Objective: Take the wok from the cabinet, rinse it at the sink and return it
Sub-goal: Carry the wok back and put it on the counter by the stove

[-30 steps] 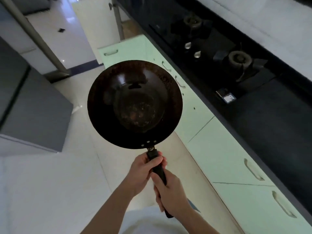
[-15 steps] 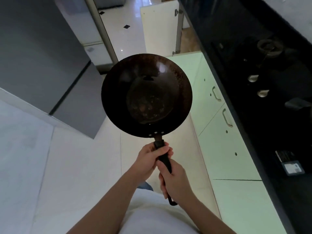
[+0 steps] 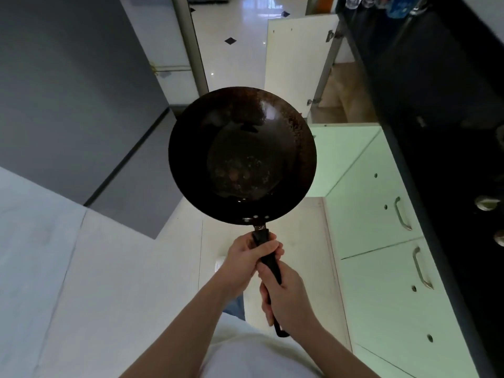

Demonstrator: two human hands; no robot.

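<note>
**Two hands on the handle as wok is carried through kitchen**

A person holds a dark, round, rust-flecked metal wok [image 3: 242,156] out in front of the body, level and bowl-up, above the pale tiled floor [image 3: 122,268] of a narrow kitchen. The left hand [image 3: 249,257] grips the long black handle [image 3: 270,264] close to the riveted joint, fingers curled tight round it and thumb lying over the top. The right hand [image 3: 287,300] grips lower down, fingers wrapped round the shaft, and only the handle's looped tip shows below it. The two hands sit just beside each other.

The wok hangs in mid-air, touching nothing but the hands, to the left of a run of pale green cabinet fronts [image 3: 381,241] under a black counter [image 3: 436,105]. A white cabinet door [image 3: 297,64] stands open beyond it. No sink is in view, so which leg of the trip this is cannot be told. A glint low in the bowl may be water.

The pan looks rigid and fairly heavy, with its weight far out from the grip, which likely explains the double hold. The handle is the natural place to take it. If the bowl is wet, the bare metal rim would be slippery, and tilting could spill water on the tiles.
</note>
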